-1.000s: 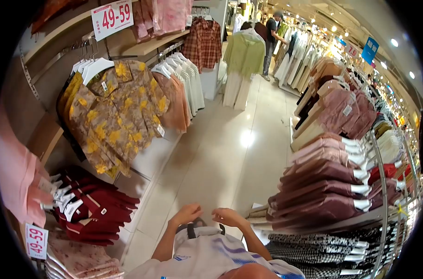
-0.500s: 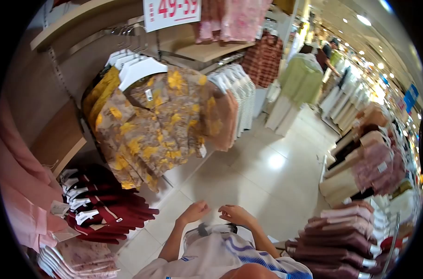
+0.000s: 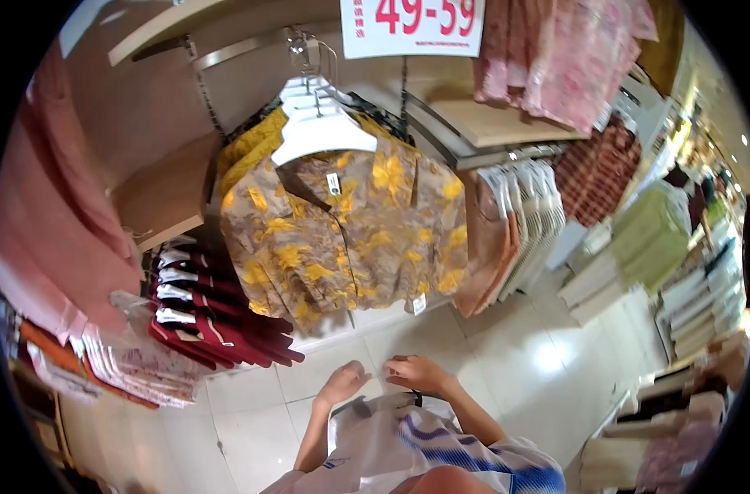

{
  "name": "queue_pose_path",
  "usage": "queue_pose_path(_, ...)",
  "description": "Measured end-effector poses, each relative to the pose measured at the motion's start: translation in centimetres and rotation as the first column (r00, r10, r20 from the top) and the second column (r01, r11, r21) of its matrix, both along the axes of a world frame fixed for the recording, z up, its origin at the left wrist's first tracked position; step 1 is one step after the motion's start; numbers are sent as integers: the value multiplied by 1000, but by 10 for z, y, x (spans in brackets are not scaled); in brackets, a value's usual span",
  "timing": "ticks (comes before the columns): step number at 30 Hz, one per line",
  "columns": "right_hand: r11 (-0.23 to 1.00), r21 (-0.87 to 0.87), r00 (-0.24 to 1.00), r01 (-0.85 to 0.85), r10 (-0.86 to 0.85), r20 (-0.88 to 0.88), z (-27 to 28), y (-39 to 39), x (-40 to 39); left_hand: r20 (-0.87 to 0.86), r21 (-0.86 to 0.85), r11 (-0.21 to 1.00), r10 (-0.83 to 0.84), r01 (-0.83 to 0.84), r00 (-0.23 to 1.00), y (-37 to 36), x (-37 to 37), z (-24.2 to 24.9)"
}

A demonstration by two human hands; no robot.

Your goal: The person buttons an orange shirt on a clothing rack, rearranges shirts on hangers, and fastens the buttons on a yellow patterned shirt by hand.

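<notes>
My left hand is held out in front of my body, loosely bent, with nothing visible in it. Close beside it, my right hand points inward; its fingers are partly curled and apart, and no object shows in them. A small gap separates the two hands, and neither touches the clothes. Nearest ahead hangs a grey-brown blouse with yellow flowers on a white hanger. Lower left are several dark red garments on white hangers.
A price sign tops the wall display. Wooden shelves jut out at chest height. Pink clothing hangs at left, striped tops and a green top at right. Pale floor tiles run between the racks.
My view has turned left toward the wall, so the flowered blouse now sits nearer the middle and the right-hand racks have slid toward the edge. Both hands stay in front of my body.
</notes>
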State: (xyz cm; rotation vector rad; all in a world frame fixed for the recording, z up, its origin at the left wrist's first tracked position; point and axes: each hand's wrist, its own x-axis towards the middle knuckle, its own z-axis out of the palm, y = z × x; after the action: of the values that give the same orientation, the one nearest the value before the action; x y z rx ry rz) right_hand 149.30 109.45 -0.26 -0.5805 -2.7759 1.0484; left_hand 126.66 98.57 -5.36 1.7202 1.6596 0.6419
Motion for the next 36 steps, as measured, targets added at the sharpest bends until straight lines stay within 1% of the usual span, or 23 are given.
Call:
queue_pose_path(1, 999, 8, 999, -40, 40, -8, 2, 12, 1, 92, -84, 994, 71, -63, 993, 1, 12, 15)
queue_pose_path(2, 995, 25, 995, -96, 97, -15, 2, 22, 3, 87, -78, 992, 108, -101, 990, 5, 17, 14)
queue_pose_path(4, 978, 50, 979, -200, 201, -18, 7, 37, 12, 44, -145, 987, 76, -69, 996, 8, 34, 6)
queue_pose_path(5, 976, 26, 976, -216, 216, 19, 13, 43, 17, 10, -73, 994, 83, -82, 996, 10, 42, 4)
queue_pose_path(8, 953, 3, 952, -304, 304, 26, 16, 58, 32, 4, -89, 990, 114, -114, 993, 16, 65, 8)
queue_pose_path(11, 941, -43, 940, -335, 337, 48, 16, 64, 43, 22, -85, 987, 142, -140, 990, 18, 82, 17)
queue_pose_path(12, 941, -67, 938, -331, 335, 82, 12, 63, 47, 46, -85, 988, 133, -128, 990, 17, 86, 16)
queue_pose_path(14, 944, -42, 942, -326, 329, 72, -8, 65, 53, 22, -90, 988, 124, -122, 992, 18, 88, 11)
queue_pose_path(16, 952, -44, 951, -302, 304, 48, -15, 52, 52, -51, -101, 993, 62, -67, 997, 8, 87, 8)
queue_pose_path(17, 962, -43, 959, -268, 271, 79, -17, 46, 53, -6, -110, 993, 29, -29, 1000, 3, 84, 7)
queue_pose_path(20, 976, -47, 967, -215, 219, 132, -8, 24, 47, -5, -178, 984, 1, -2, 1000, -14, 72, 29)
queue_pose_path(21, 974, -84, 969, -210, 219, 117, -7, 15, 43, -5, -178, 984, -7, 6, 1000, -21, 69, 28)
queue_pose_path(22, 972, -118, 972, -203, 215, 99, -6, 8, 38, -3, -144, 989, 43, -43, 999, -27, 64, 25)
queue_pose_path(23, 975, -117, 975, -190, 202, 98, -5, 1, 34, 3, -111, 990, 89, -89, 996, -32, 59, 22)
queue_pose_path(25, 971, -67, 972, -228, 231, 47, -3, -15, 31, 11, -101, 992, 71, -69, 997, -37, 57, 20)
queue_pose_path(26, 975, -76, 975, -210, 215, 61, -4, -21, 30, 25, -93, 993, 69, -66, 997, -41, 60, 16)
queue_pose_path(27, 978, -71, 981, -194, 196, 15, -2, -24, 30, 44, -102, 994, 53, -48, 998, -41, 60, 8)
queue_pose_path(29, 985, -43, 984, -168, 164, -73, -9, -29, 36, 81, -85, 994, -58, 65, 995, -46, 61, -8)
queue_pose_path(31, 993, 26, 988, -113, 115, -101, -15, -32, 46, 117, -115, 984, -121, 134, 986, -46, 64, 8)
queue_pose_path(32, 995, -2, 991, -101, 101, -83, -9, -36, 49, 138, -155, 980, -108, 129, 985, -44, 65, 20)
queue_pose_path(34, 998, -21, 998, -57, 57, -4, 13, -35, 53, 132, -67, 993, -85, 95, 988, -45, 64, 8)
queue_pose_path(35, 998, -20, 998, -64, 65, 15, 18, -32, 55, 150, -63, 994, -78, 88, 986, -45, 64, 4)
queue_pose_path(36, 996, -63, 998, -58, 60, 29, 23, -27, 55, 118, -29, 998, -60, 64, 991, -45, 64, 6)
